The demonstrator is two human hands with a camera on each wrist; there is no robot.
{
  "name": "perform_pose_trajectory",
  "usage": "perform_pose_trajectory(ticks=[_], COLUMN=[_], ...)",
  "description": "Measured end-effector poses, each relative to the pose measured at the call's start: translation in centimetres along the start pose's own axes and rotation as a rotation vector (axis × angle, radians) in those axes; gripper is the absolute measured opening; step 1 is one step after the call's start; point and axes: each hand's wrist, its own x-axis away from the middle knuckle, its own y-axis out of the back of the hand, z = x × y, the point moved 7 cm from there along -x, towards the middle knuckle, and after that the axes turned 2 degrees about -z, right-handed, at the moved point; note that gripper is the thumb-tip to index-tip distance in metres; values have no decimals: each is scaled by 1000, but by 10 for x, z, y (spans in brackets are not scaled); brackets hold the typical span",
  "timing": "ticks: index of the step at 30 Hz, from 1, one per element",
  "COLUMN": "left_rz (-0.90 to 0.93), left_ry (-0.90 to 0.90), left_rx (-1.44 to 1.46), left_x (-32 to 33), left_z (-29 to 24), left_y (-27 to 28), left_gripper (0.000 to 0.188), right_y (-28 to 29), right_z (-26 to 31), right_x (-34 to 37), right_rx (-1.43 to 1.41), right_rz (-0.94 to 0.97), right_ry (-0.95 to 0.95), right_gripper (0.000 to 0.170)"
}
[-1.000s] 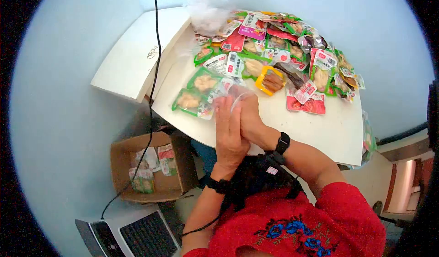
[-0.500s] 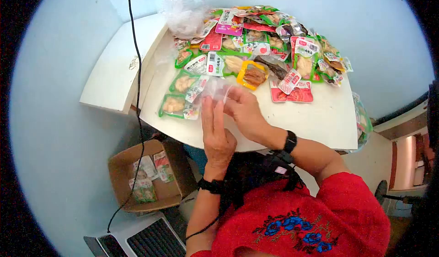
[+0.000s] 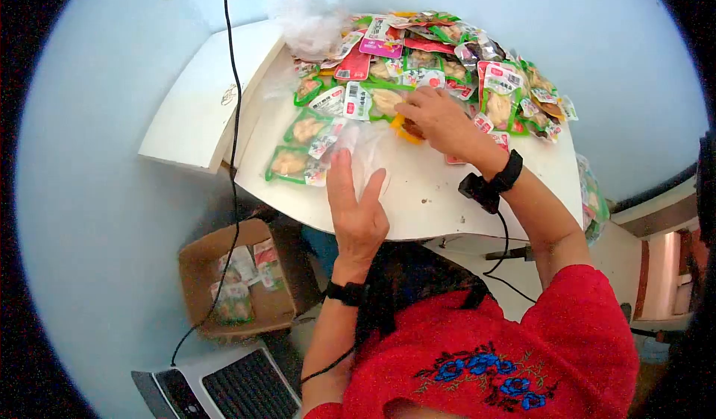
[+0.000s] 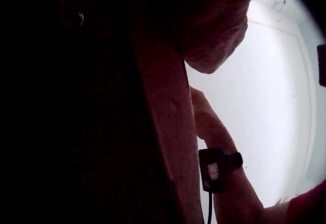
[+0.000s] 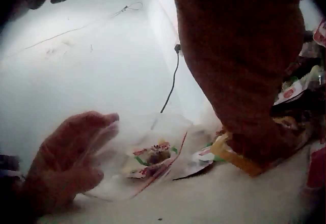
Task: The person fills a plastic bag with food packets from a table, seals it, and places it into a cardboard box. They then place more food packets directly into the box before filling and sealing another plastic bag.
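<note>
A clear plastic bag (image 3: 371, 150) lies at the table's near left, over two green-edged food packets (image 3: 288, 162). My left hand (image 3: 358, 214) is at the bag's near side, fingers straight and thumb spread away from them. The right wrist view shows the clear film around that hand's fingers (image 5: 97, 119). My right hand (image 3: 451, 124) is bent over a yellow-edged packet (image 3: 408, 133) with brown contents, its curled fingers gripping it. The hand hides much of that packet; its yellow edge (image 5: 239, 158) shows in the right wrist view. The left wrist view is mostly dark.
A heap of packets (image 3: 425, 57) covers the back of the white table (image 3: 447, 203). Crumpled clear bags (image 3: 312, 35) lie at back left, beside a white panel (image 3: 201, 98). A black cable (image 3: 236, 121) hangs at left. Below stands a cardboard box (image 3: 198, 270) with several packets.
My right hand has left the clear bag and moved right and away to the yellow-edged packet. My left hand has stayed at the bag, its thumb now spread wider.
</note>
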Motion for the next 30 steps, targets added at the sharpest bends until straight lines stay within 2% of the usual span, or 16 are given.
perform_pose_trajectory(ticks=[2, 5, 8, 11, 14, 15, 18, 19, 21, 22, 23, 24, 26, 27, 28, 30], left_rz=[23, 37, 29, 14, -52, 0, 118, 131, 88, 59, 25, -12, -26, -26, -27, -55], left_ry=[-12, -7, -14, 185, 198, 242, 376, 423, 534, 691, 847, 1002, 1039, 1054, 1068, 1075], left_rx=[-23, -65, -33, 213, 253, 315, 461, 482, 631, 790, 948, 1104, 1168, 1203, 1239, 1126], left_x=[0, 0, -3, -15, -32, -29, -22, -25, -23, -19, -15, -10, -10, -7, -5, 0], left_z=[-1, -4, -14, -31, -47, -46, -42, -43, -39, -32, -26, -22, -19, -17, -15, -13], left_y=[-1, -3, 1, 12, 23, 18, 10, 15, 18, 17, 18, 18, 21, 21, 20, 19], left_gripper=[41, 37, 39, 45, 44, 42, 38, 37, 31, 30, 29, 28, 25, 26, 26, 24], right_y=[7, 26, 46, 72, 102, 106, 119, 116, 109, 100, 92, 81, 67, 65, 60, 50], right_z=[-3, -2, 11, 27, 59, 68, 76, 72, 62, 57, 54, 57, 70, 75, 75, 78], right_x=[-1, -2, 7, 17, 29, 30, 30, 29, 28, 28, 29, 33, 45, 52, 55, 63], right_rx=[-3, 25, 75, -189, -499, -576, -742, -815, -1221, -1423, -1339, -1379, -1453, -1235, -1277, -1352], right_rz=[37, -32, -265, 7, -27, -5, -101, 10, -33, -51, -49, 13, 140, 244, 235, 213], right_ry=[-61, 45, 244, 60, 125, 164, 108, -27, -170, -243, -155, -142, -113, -93, -213, -455], right_gripper=[30, 20, 19, 18, 18, 20, 26, 42, 54, 61, 70, 69, 67, 59, 55, 47])
